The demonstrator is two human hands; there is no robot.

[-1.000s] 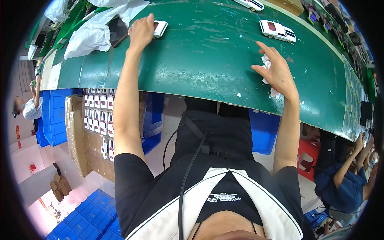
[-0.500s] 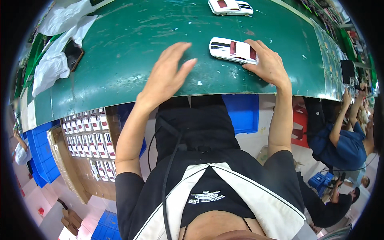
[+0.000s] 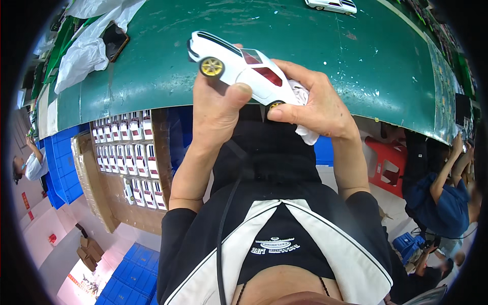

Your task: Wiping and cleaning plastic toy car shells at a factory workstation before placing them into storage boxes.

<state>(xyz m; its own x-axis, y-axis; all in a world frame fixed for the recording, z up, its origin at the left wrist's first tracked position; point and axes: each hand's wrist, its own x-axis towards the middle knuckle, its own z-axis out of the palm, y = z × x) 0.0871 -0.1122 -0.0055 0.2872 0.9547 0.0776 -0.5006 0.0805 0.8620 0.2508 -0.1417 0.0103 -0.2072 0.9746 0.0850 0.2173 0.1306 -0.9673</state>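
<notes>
A white toy car (image 3: 256,68) with black stripes, red windows and gold wheels is held up off the table, tilted with its side toward me. My left hand (image 3: 218,104) grips its front end, thumb along the side below the front wheel. At the rear, my right hand (image 3: 317,101) is closed round the car, thumb near the back wheel. A crumpled white cloth (image 3: 306,133) is pinched between the right palm and the car, its end hanging down. Another white toy car (image 3: 333,5) stands at the table's far side.
The green table (image 3: 168,66) spans the view ahead. At its left lie white plastic sheeting (image 3: 84,61) and a dark phone (image 3: 116,41). Beside my left arm, a cardboard box (image 3: 122,216) holds rows of white toy cars. A red stool (image 3: 389,165) and co-workers are at the right.
The car has been lifted off the table and turned on its side. My left hand, empty before, now grips its front. The white cloth has come into view in my right hand.
</notes>
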